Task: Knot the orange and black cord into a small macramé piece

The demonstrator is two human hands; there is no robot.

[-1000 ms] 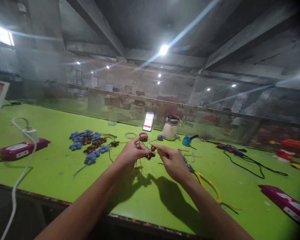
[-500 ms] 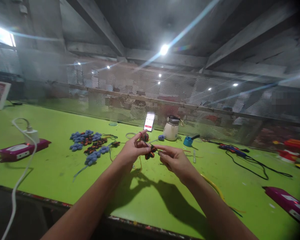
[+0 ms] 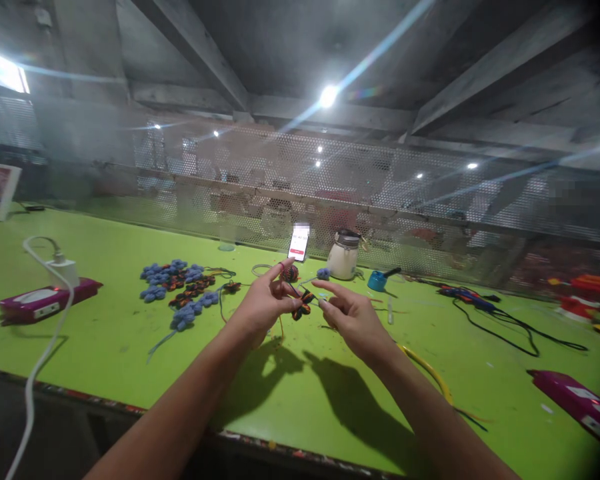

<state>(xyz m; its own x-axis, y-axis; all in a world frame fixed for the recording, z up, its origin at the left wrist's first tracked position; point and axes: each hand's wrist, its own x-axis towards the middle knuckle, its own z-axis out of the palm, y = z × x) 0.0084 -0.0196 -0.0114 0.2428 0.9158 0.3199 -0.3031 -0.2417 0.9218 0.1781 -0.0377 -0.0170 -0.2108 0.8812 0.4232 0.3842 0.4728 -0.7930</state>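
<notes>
My left hand (image 3: 265,301) pinches a small black-and-orange crocheted flower (image 3: 303,305) between thumb and fingers. Its index finger is raised, with dark reddish yarn looped round it. Just right of the flower, my right hand (image 3: 353,313) grips a thin crochet hook (image 3: 318,303), mostly hidden by the fingers. The right index finger stretches out above the hook. Behind the left fingers sits a ball of dark multicoloured yarn (image 3: 291,273). Left of my hands lies a cluster of blue crocheted flowers (image 3: 185,313) and black-and-orange flowers (image 3: 193,290) with loose yarn tails.
A lit phone (image 3: 299,243) leans at the back beside a white jar (image 3: 344,257). A blue pot (image 3: 377,281) stands right of it. Purple power strips (image 3: 45,300) lie at both sides. Dark cables (image 3: 470,300) and a yellow cord (image 3: 430,370) lie to the right.
My right hand has drawn slightly away from the flower, and its index finger has lifted off it. The flower has turned a little in my left hand, which stays in place.
</notes>
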